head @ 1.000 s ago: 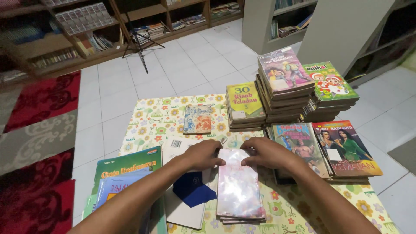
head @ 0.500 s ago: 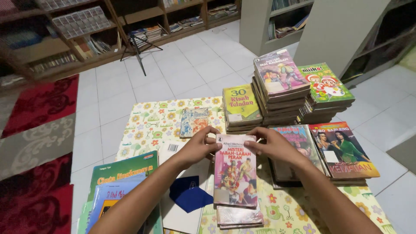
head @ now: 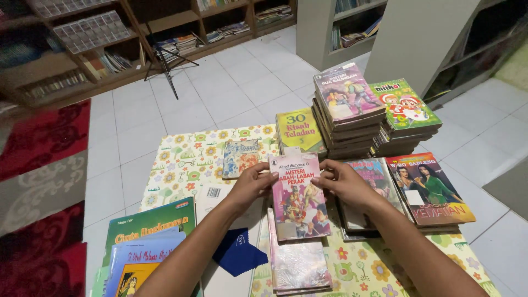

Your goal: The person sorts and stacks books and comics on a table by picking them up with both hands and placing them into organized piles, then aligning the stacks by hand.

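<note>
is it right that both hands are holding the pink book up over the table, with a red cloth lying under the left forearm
Not quite: the head view shows the cloth is dark blue, not red. The rest holds: the left hand and right hand hold the pink book over the table.

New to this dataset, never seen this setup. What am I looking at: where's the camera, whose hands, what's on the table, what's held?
There is no machine here: a person wears one camera on the head, looking down at their own bare hands. The left hand and the right hand hold a pink paperback by its upper edges, tilted up over a small pile of wrapped books. They work at a table with a flowered cloth. On it lie a blue cloth, a green book, a yellow book and tall stacks of books. Shelves stand behind.
</note>
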